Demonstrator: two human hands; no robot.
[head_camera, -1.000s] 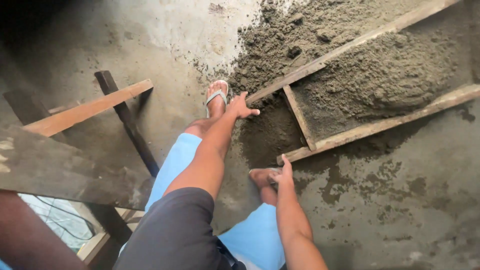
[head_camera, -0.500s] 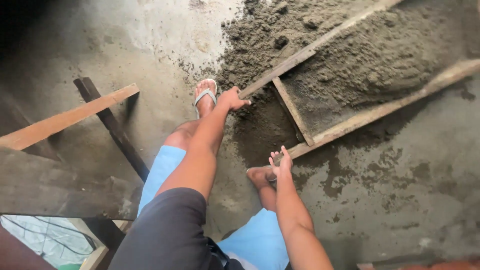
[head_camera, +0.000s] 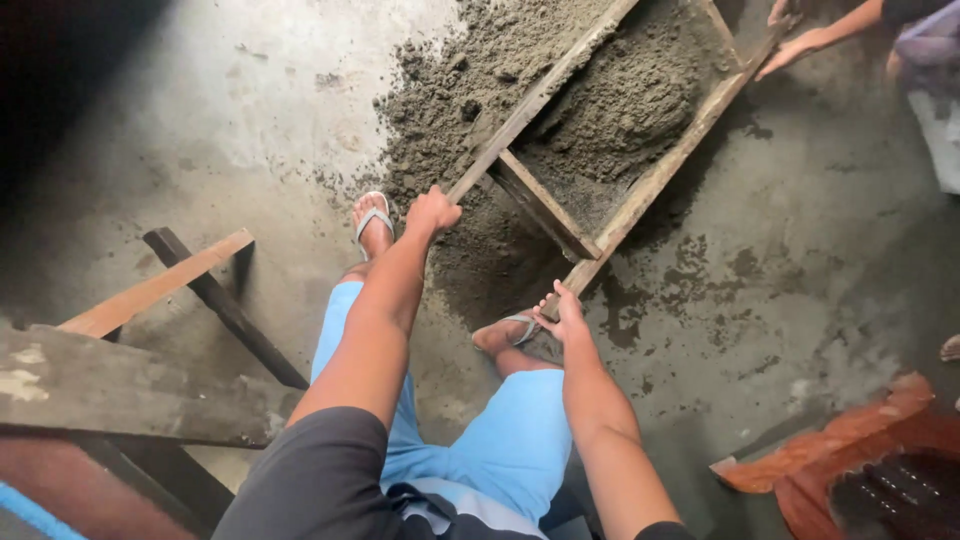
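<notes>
Gripping the near ends of a long wooden sieve frame, the person holds one side rail in each hand. The left hand is closed around the end of the left rail; the right hand is wrapped on the end of the right rail, just above the sandalled right foot. Beyond both grips the frame runs away across the concrete floor, carrying a heap of damp grey sand, with more sand spilled beside the left rail. At the far end, another person's hand rests on the right rail. Judged step: the loaded frame is held at both ends, as for shaking or lifting. The next move calls for both grips staying firm and level, timed with the far holder, so the sand does not slide off.
</notes>
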